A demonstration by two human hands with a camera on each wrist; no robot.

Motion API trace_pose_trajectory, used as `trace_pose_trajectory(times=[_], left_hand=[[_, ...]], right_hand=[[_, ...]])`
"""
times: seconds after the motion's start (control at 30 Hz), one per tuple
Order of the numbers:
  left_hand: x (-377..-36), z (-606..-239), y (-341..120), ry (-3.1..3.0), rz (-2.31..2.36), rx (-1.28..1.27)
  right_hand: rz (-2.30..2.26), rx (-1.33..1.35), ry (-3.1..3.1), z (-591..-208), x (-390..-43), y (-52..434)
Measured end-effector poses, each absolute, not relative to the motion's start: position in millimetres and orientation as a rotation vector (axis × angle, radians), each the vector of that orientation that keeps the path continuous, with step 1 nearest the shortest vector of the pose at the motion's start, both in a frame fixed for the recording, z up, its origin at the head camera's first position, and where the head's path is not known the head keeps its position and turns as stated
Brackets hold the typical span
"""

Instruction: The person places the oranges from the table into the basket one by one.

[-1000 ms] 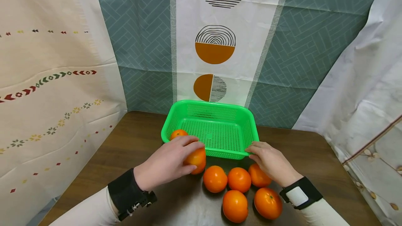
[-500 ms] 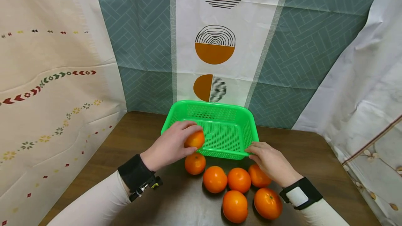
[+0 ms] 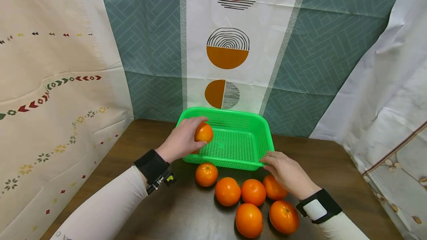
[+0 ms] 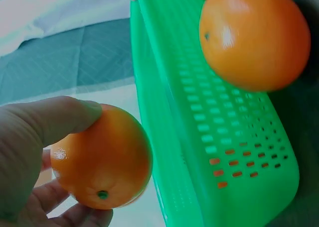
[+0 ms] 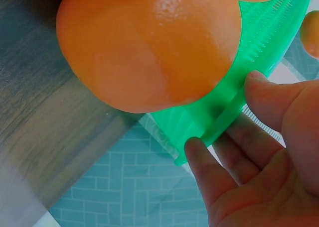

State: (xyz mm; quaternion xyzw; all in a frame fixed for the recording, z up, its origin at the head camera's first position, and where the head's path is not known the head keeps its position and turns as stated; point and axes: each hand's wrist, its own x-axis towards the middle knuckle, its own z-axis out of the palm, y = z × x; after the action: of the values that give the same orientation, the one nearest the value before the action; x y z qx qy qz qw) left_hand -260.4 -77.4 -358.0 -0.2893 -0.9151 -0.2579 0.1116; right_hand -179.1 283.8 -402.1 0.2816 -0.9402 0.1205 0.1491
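My L hand (image 3: 182,138) holds an orange (image 3: 204,132) w/ thumb & fingers, mid frame, over the L part of the green basket (image 3: 230,163); can't tell if it touches. My R hand (image 3: 289,170) pinches the basket's rim at the near R corner, a bit R of ctr. A bit of 1 more orange peeks out in the basket under my L hand. 6 other oranges (image 3: 228,192) sit on the brown table (image 3: 160,210), btm ctr to lower R.

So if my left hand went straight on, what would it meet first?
Your left hand, with its orange, probably meets the basket's far wall, or the cloth behind if above the rim; depth is unclear.
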Motion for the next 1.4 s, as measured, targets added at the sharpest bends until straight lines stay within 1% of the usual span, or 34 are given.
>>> trace_pose_trajectory(times=[0.6,1.0,1.4], left_hand=[[-306.3,-373.7,-78.7,-2.795,-0.631,-0.715],[-320.6,-386.5,-78.5,-2.829,-0.513,-0.730],[-325.4,-390.2,-76.8,-2.877,-0.423,-0.727]], right_hand=[[0.345,0.800,-2.692,-401.8,-177.9,285.1],[0.340,0.796,-2.704,-403.1,-178.7,285.3],[0.326,0.772,-2.709,-404.6,-176.7,284.8]])
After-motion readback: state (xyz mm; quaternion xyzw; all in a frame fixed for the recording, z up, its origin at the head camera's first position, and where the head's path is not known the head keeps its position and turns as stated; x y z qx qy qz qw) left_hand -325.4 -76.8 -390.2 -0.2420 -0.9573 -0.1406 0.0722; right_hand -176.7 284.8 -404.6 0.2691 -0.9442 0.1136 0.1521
